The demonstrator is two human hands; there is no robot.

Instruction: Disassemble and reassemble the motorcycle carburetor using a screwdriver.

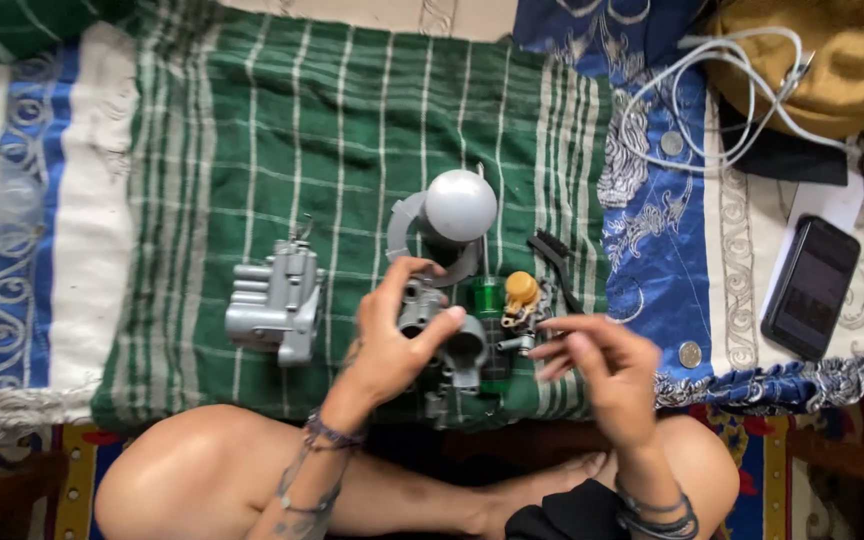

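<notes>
I sit cross-legged over a green striped cloth [352, 150]. My left hand [392, 340] grips a grey metal carburettor body [452, 345], held just above the cloth. My right hand [602, 370] hovers to its right with fingers pinched together; whether something tiny sits between them is unclear. Between the hands lie a green cylinder [489, 298] and a small part with a yellow cap [522, 292]. A second grey cast metal part [277, 305] lies on the cloth to the left.
A grey dome-shaped cap [460, 205] rests beyond my hands, with a black brush [554, 262] to its right. On the blue and white fabric at right lie a dark phone [810, 288], two coins [690, 354], a white cable [732, 90] and a mustard-coloured bag [832, 50].
</notes>
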